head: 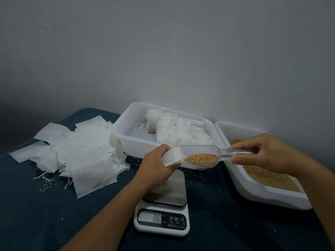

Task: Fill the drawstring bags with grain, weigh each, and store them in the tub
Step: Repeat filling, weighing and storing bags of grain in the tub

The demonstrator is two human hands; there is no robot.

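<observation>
The left hand curls round a small white drawstring bag, holding its mouth toward 3 o'clock. The right hand pinches the handle of a clear plastic scoop between thumb and fingers; the scoop's bowl holds golden grain and its lip meets the bag's mouth. Both hover above the scale, whose brushed-metal platter is partly hidden by the left wrist. Its display reads 0.6; the button labels are too blurred to read. At 12 o'clock from the hands sits a white plastic tub with filled bags packed in rows along its right side and a few loose grains on its bare floor. At 3 o'clock a second white tub holds loose grain, its near part crossed by the right forearm. At 9 o'clock lies a heap of flat empty bags, papery, with trailing strings, on the dark blue cloth speckled with spilled grains.
</observation>
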